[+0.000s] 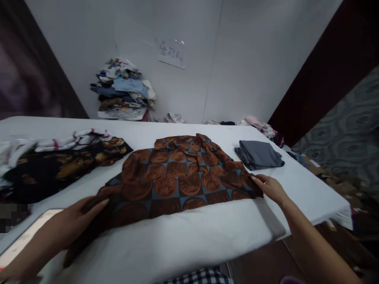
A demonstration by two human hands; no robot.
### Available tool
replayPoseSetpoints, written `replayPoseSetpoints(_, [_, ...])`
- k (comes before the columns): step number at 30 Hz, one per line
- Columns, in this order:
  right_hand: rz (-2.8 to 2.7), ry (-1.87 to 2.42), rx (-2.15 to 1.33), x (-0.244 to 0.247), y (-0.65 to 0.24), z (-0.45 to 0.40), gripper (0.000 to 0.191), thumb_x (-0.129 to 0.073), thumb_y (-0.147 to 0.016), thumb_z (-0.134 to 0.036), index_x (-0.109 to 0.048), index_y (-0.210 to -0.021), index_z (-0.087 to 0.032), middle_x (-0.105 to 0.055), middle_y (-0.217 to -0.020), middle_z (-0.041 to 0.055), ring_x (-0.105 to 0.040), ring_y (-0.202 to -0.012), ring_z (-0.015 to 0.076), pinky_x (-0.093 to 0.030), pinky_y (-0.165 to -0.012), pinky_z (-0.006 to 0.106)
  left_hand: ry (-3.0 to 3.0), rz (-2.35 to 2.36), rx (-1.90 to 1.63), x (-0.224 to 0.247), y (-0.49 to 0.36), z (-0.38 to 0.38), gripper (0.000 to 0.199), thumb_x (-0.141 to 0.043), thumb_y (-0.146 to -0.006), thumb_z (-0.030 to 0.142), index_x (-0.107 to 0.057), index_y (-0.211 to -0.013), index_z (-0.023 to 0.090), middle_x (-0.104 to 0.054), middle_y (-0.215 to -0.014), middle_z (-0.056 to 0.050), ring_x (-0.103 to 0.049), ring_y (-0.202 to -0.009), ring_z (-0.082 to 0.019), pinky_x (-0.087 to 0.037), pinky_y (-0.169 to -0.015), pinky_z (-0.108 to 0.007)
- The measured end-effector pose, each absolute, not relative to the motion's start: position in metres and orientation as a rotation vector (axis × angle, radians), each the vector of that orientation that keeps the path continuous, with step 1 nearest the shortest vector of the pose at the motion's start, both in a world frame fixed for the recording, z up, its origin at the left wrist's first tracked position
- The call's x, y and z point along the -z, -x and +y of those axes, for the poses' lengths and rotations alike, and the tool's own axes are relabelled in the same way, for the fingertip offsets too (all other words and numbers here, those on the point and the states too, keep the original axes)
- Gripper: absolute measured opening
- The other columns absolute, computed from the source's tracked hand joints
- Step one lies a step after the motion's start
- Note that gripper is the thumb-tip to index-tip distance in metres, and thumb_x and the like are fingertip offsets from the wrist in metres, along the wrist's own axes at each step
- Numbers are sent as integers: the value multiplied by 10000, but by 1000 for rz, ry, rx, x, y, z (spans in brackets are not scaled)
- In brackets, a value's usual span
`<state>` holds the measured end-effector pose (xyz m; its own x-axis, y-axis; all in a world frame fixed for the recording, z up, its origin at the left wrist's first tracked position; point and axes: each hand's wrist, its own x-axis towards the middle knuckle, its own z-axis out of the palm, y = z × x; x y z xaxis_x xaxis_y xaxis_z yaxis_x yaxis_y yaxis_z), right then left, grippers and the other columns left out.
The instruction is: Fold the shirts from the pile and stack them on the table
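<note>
Two hands, one shirt. The shirt (180, 177), brown with blue between large round prints, lies spread on one white table (192, 232), collar end toward the wall, hem toward the person.

Left hand (78, 217): thumb and fingers closed on the shirt's near left corner; cloth runs out from between them and hangs down below the hand. Right hand (271, 187): thumb and fingertips pinching the edge at the near right corner. Bulk of the shirt lies between the two hands and beyond them, toward the wall.

Left of the shirt, apart from it: one black garment with gold flowers (68, 169), one white cloth with red stripes (74, 142) bunched against its far side. Right: one grey folded stack (260, 152), near the right hand; number of pieces in it unclear.

One tall heap of clothes (124, 92) by the wall, too jumbled to count. One paper sign (171, 54) on the wall. One phone (32, 232), screen lit, partly behind the left forearm.
</note>
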<state>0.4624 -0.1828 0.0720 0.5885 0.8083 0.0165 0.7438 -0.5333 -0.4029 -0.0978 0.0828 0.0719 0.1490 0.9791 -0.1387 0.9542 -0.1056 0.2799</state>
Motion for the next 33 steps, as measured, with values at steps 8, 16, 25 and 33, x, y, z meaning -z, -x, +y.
replayPoseSetpoints(8, [-1592, 2770, 160, -53, -451, -145, 350, -451, -866, -437, -719, -932, -221, -728, -902, 105, -642, -911, 309, -429, -736, 383, -2344, 1700, -6, -90, 39, 92, 405, -381, -858, 461, -652, -984, 188, -706, -1010, -121, -637, -939, -295, -441, -734, -340])
replayPoseSetpoints(16, [-1573, 2623, 393, -31, -466, -156, 324, -422, -869, -365, -711, -861, -219, -722, -796, 88, -660, -798, 260, -428, -692, 354, -2399, 1763, -613, -94, 40, 113, 306, -438, -862, 373, -642, -993, 186, -685, -1037, -86, -628, -909, -219, -450, -772, -288])
replayPoseSetpoints(25, [-1816, 1944, 241, -49, -412, -135, 391, -449, -912, -384, -604, -1213, -188, -591, -1276, 126, -508, -1214, 270, -400, -1020, 448, -2821, 1108, -430, -59, 25, 76, 500, -423, -893, 492, -569, -1262, 188, -519, -1383, -121, -457, -1287, -264, -332, -1088, -423])
replayPoseSetpoints(33, [-1788, 1981, -211, -30, -424, -132, 342, -520, -883, -393, -683, -1134, -227, -591, -1291, 100, -525, -1218, 276, -410, -1043, 467, -2963, 975, -283, -26, 80, 97, 604, -491, -833, 560, -434, -1386, 325, -399, -1469, -40, -367, -1355, -294, -327, -1099, -496])
